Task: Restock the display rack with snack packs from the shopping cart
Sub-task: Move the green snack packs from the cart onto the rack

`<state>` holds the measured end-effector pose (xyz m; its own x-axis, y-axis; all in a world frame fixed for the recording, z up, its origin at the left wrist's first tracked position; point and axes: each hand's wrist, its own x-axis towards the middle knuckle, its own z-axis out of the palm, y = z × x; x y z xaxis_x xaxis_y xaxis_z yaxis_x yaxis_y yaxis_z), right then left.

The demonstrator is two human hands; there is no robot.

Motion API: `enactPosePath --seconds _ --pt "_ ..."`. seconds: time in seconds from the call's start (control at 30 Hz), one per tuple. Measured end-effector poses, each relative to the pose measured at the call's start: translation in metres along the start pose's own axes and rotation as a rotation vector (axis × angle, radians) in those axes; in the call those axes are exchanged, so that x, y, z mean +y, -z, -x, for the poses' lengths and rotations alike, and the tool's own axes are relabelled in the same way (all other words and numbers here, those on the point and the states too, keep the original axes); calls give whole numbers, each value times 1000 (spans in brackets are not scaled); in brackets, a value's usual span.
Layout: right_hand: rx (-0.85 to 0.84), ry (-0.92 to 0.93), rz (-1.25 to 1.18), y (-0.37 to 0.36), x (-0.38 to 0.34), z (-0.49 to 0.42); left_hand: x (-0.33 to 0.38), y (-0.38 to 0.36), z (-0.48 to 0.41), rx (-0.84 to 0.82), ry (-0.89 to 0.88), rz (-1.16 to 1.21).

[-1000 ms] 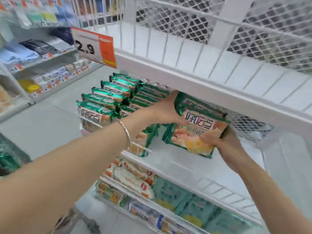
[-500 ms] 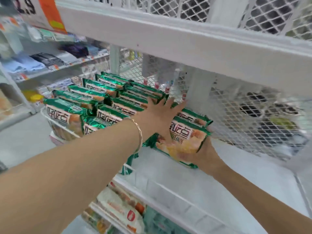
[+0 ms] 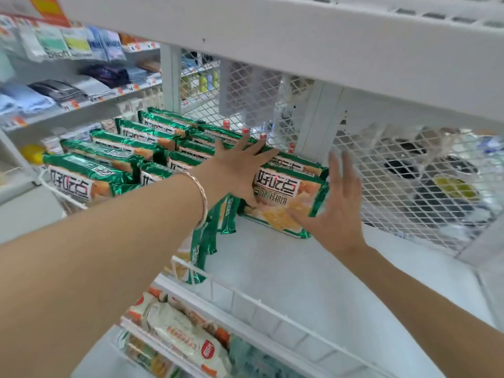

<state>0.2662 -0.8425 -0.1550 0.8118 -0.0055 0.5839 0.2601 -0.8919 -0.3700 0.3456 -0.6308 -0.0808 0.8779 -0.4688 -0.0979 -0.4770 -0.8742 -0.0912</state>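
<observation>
Head view, step in hand: we judge this to be seating the front snack pack [image 3: 283, 193] at the right end of the stocked rows [image 3: 114, 156].
Left grip [image 3: 240, 170]: fingers are straight and spread. The palm lies flat on the pack's upper left part and on the row beside it. It pinches nothing.
Right grip [image 3: 336, 205]: fingers are straight and a little apart, blurred. The palm touches the pack's right edge and lower right corner. It clasps nothing.
Method: we square the pack with flat palms, one on each side, and push it back until it leans on the rear pack [image 3: 297, 162].
Alignment: we match its tilt and front edge to the neighbouring rows, label facing out.
Caution: we press lightly, since the contents are probably brittle and the film can slide on the smooth shelf [image 3: 272, 271].
Clearance: we keep knuckles below the upper shelf [image 3: 272, 36] and off the mesh back panel [image 3: 395, 170].
Pack position: it stands tilted backwards on the white shelf, well behind the wire front rail [image 3: 245, 297], with bare shelf to its right.
Pack appearance: green foil border, white label with bold dark characters, a picture of golden biscuits below.
Pack handling: we judge it light, crinkly and flexible.
Shopping cart: not in view.
</observation>
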Motion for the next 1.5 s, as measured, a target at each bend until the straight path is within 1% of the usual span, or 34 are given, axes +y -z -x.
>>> enactPosePath --seconds 0.03,0.07,0.1,0.17,0.27,0.37,0.5,0.53,0.6,0.67,0.77,0.83,0.93,1.03,1.1,1.13,1.2,1.37,1.47,1.5 --pt "-62 124 138 3 1 -4 -1 -3 0 20 15 -5" --pt "-130 190 231 0 5 -7 -1 -5 -2 40 26 -20" --pt "-180 221 285 -3 6 -9 0 -8 -3 57 38 -41" --pt "-211 230 335 -13 6 -11 3 -11 -6 77 67 -85" --pt "-183 231 370 -18 0 -13 4 -12 -7 88 79 -141" --pt "-196 214 350 -17 -1 -11 4 -10 -6 51 68 -109" --pt "-380 89 332 -4 -8 -14 -6 5 16 2 26 100" --pt "-398 65 338 3 -14 -15 -12 9 28 13 45 152" --pt "-366 19 323 19 -32 -16 -30 12 58 36 117 208" --pt "-337 -14 245 34 -64 -16 -52 10 94 48 194 224" --pt "-345 31 171 35 -126 -20 -90 3 151 76 280 215" --pt "-399 127 158 27 -182 -22 -120 1 198 76 354 212" --pt "-441 267 84 3 -266 -15 -164 -10 266 77 510 220" --pt "-461 401 -11 -31 -346 8 -201 -37 334 4 644 248" --pt "-471 434 -108 -57 -393 33 -219 -54 379 -31 705 275" --pt "-508 420 -145 -71 -414 48 -227 -61 403 -35 737 305" --pt "-636 370 -184 -99 -450 78 -241 -75 447 -38 809 389" --pt "-963 327 -166 -162 -507 153 -277 -121 538 -100 945 524" --pt "-1123 419 -126 -185 -522 182 -290 -140 570 -169 1018 540" --pt "-1204 449 -99 -190 -525 189 -292 -145 579 -180 1037 553"
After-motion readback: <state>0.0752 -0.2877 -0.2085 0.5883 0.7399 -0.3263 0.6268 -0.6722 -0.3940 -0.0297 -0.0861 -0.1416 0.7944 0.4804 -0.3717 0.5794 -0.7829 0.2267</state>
